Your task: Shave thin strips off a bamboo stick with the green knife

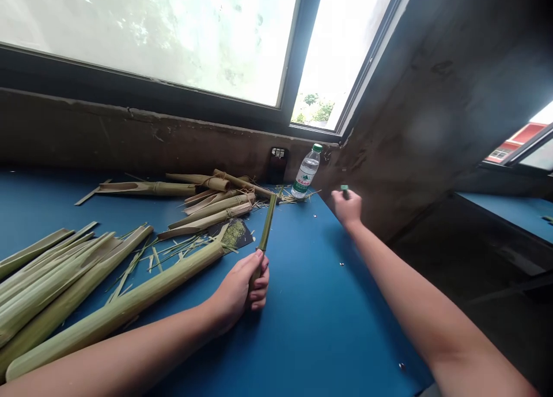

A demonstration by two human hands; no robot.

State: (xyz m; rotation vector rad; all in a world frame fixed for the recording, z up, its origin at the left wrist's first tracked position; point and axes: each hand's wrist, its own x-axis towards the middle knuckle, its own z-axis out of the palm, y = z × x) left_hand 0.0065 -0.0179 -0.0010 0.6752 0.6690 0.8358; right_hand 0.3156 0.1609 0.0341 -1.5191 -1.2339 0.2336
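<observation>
My left hand point(245, 284) is wrapped round the lower end of a thin green bamboo piece point(268, 223), which points up and away over the blue table. Beyond the table's right edge, my right hand point(348, 208) is closed in a fist. A small dark thing with a green end point(344, 188) sticks out at the top of that fist; its kind I cannot make out. Left of my left hand, a long bamboo pole point(125, 305) lies slantwise. By its far end is a dark sheet point(237, 234) with greenish shavings on it.
Split bamboo pieces point(56, 276) lie at the left, and more bamboo sections point(216, 212) are heaped farther back. A water bottle point(306, 172) with a green cap stands near the far corner, beside a dark phone-like object point(277, 163) against the wall. Another blue table point(510, 212) is at the right.
</observation>
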